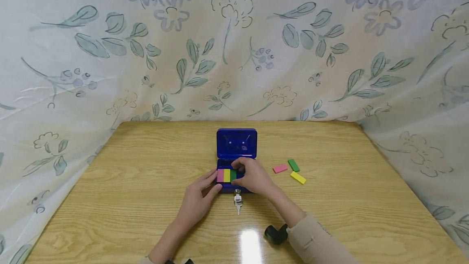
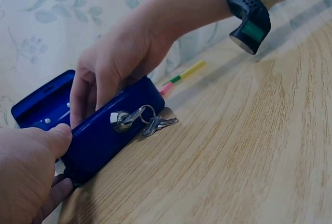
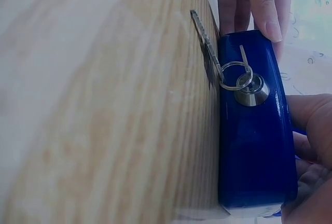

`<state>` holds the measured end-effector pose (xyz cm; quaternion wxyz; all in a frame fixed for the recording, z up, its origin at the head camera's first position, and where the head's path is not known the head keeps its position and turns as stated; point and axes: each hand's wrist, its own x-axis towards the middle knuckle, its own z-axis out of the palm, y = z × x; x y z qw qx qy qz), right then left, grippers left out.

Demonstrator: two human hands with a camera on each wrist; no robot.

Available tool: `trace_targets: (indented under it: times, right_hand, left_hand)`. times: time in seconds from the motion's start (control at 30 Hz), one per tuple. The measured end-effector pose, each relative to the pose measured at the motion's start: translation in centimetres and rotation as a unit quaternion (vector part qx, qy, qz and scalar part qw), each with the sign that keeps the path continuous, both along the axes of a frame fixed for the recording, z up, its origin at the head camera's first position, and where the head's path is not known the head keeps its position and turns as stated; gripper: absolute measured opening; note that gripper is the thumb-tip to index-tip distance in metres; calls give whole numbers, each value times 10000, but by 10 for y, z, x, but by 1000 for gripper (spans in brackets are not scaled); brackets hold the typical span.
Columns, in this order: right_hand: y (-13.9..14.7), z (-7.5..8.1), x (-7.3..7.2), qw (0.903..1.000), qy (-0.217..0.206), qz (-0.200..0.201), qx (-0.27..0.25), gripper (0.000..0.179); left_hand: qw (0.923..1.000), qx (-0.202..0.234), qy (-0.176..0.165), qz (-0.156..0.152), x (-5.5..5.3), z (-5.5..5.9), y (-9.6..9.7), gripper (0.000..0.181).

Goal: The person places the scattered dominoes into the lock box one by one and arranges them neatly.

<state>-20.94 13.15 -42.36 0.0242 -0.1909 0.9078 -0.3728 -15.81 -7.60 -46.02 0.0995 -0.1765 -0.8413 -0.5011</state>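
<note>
A small blue metal cash box (image 1: 236,144) stands on the table with its lid raised at the back. Inside it, a pink block (image 1: 220,175), a yellow block (image 1: 226,175) and a green block (image 1: 233,174) lie side by side. My right hand (image 1: 254,176) reaches in from the right and pinches the green block between thumb and fingers. At the left front corner, my left hand (image 1: 196,201) grips the box, its thumb on the front edge. Keys on a ring (image 2: 155,125) hang from the front lock (image 2: 121,121).
To the right of the box lie a loose pink block (image 1: 280,168), a green one (image 1: 293,165) and a yellow one (image 1: 298,177). Floral cloth (image 1: 234,72) hangs behind the wooden table (image 1: 146,154). A black wrist camera (image 1: 276,234) sits at my right sleeve.
</note>
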Motion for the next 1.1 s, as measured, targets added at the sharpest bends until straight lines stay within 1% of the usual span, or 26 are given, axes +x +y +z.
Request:
trace_targets:
  times: [0.27, 0.5, 0.67, 0.93, 1.1]
  right_hand:
    - [1, 1, 1, 9999, -25, 80, -92, 42]
    - [6, 4, 3, 9986, -22, 277, -450, 39]
    - [10, 6, 6, 9974, -77, 328, -643, 38]
    - [15, 9, 12, 9963, -152, 245, -809, 37]
    - [18, 10, 17, 9950, -218, 68, -973, 37]
  left_hand:
    - [10000, 41, -32, -11, 1, 1, 0, 44]
    - [9999, 16, 116, -60, -1, 0, 0, 43]
    - [9999, 10, 90, -54, 0, 1, 0, 43]
    - [9999, 66, 98, -91, 0, 1, 1, 42]
    - [9999, 113, 25, -86, 1, 2, 1, 42]
